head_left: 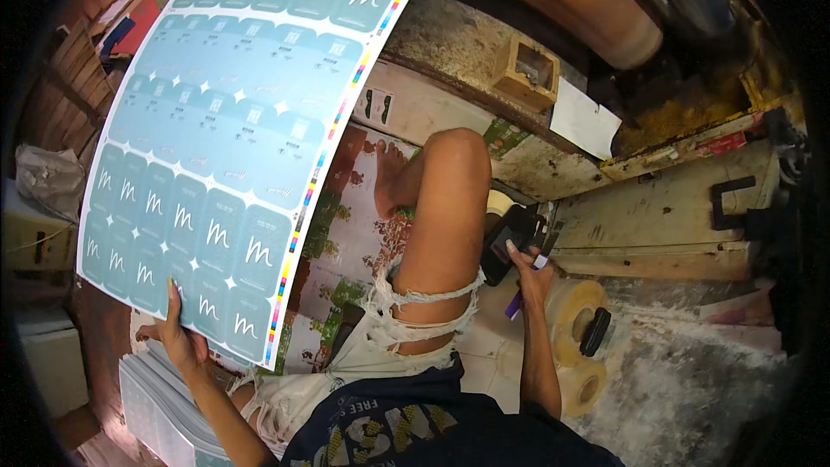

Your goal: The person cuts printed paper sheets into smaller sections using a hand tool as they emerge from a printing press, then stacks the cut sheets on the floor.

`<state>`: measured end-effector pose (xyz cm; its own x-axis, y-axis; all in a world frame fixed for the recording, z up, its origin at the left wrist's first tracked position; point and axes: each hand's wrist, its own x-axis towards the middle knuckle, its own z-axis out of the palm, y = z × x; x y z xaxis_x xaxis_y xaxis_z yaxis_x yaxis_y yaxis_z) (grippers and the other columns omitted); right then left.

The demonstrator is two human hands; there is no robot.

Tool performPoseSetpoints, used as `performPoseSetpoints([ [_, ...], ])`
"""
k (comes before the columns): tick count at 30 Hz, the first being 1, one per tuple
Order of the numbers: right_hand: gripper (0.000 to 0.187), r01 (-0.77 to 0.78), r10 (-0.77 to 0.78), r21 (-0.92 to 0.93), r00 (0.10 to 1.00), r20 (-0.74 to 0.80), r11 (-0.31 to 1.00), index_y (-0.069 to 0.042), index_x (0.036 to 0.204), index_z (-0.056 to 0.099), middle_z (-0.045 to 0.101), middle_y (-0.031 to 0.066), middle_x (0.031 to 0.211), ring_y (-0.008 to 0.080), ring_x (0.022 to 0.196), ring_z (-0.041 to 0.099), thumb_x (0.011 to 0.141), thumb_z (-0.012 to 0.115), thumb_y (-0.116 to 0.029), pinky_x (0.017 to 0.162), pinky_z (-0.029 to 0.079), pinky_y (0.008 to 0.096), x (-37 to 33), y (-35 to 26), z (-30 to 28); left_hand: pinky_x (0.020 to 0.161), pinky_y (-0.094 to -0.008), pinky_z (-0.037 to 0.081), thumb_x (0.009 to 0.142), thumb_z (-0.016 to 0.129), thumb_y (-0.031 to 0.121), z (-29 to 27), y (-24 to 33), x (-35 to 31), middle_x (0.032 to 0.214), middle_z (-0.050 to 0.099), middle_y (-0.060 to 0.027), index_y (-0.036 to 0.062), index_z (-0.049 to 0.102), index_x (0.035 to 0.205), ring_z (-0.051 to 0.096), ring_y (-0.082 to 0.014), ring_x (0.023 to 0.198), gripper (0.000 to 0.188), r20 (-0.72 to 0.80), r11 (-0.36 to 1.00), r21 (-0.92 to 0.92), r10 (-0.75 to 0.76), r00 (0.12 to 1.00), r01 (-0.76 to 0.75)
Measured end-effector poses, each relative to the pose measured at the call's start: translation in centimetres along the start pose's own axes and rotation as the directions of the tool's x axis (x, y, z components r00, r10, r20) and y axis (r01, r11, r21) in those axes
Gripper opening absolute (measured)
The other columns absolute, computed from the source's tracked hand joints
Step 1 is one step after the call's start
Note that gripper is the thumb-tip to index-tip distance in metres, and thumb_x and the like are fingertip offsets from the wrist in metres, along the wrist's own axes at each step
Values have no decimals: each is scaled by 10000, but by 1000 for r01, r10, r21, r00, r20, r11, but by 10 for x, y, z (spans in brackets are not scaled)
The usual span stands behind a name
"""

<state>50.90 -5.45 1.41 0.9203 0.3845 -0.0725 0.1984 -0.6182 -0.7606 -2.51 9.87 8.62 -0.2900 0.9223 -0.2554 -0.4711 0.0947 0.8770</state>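
A large printed sheet (233,112) in teal and pale blue, with rows of label shapes and a colour bar along one edge, rises up at the left. My left hand (180,337) is closed on its lower edge, thumb on the printed face. At the right, my right hand (529,277) is closed round a slim purple-and-white thing (515,304) whose kind I cannot make out. The thumb of that hand touches a flat black object (512,242) beside my raised knee; whether the hand also grips it is hidden.
A stack of sheets (160,398) stands below my left hand. Rolls of clear tape (577,320) and a black handle-like piece (595,332) lie by my right forearm. A stained ledge ahead carries a small wooden box (526,73) and white paper (584,117), under large rollers (571,0).
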Motion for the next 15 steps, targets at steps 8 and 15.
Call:
performPoseSetpoints([
  [8,731,-14,-2,164,995,101,986,71,1126,566,631,78,858,140,755,565,649,865,-395,682,471,288,8,-13,10,993,-371,438,893,640,105,-36,11,-10,1353,466,-143,-8,338,1404,496,-222,1196,605,-84,995,98,-8,996,16],
  [15,538,-12,17,216,1000,-18,976,23,1028,664,633,22,787,94,662,543,742,800,-413,537,382,242,33,-7,14,989,-376,441,895,639,117,-53,17,-27,1358,461,-148,-10,336,1405,494,-238,1200,607,-138,993,111,-25,990,41],
])
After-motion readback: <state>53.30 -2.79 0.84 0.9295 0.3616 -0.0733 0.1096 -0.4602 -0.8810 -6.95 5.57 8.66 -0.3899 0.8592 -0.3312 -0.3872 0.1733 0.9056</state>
